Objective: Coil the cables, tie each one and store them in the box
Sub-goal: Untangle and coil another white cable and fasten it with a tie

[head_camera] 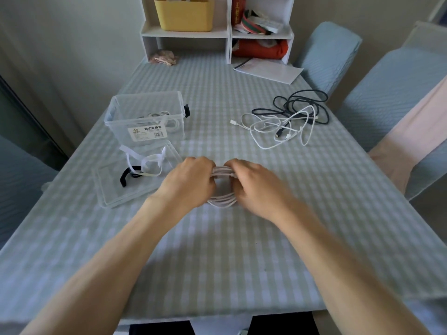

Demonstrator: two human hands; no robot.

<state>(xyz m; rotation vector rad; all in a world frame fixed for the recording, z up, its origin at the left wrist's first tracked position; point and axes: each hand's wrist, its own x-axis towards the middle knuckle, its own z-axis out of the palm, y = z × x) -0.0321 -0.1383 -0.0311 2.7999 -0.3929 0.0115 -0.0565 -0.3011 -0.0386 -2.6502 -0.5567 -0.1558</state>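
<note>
Centrally, just above the middle of the frame, two bare hands meet over a checked tablecloth (242, 250). Left hand (191, 180) and right hand (256, 183) both have their fingers curled around a white coil (223, 201) of cable, gripping its top strands between them while its lower loops show beneath the hands. Left of the hands lies a clear lid (108, 192) holding white ties (150, 163) and a black tie (125, 177). Behind it, at upper left, stands a clear box (121, 110) with white coiled cables (164, 118) inside. At upper right, well apart from the hands, a loose white cable (268, 131) and a dark cable (302, 102) lie tangled together. A white shelf (229, 32) with a yellow bin (185, 14) stands at the table's far edge.
</note>
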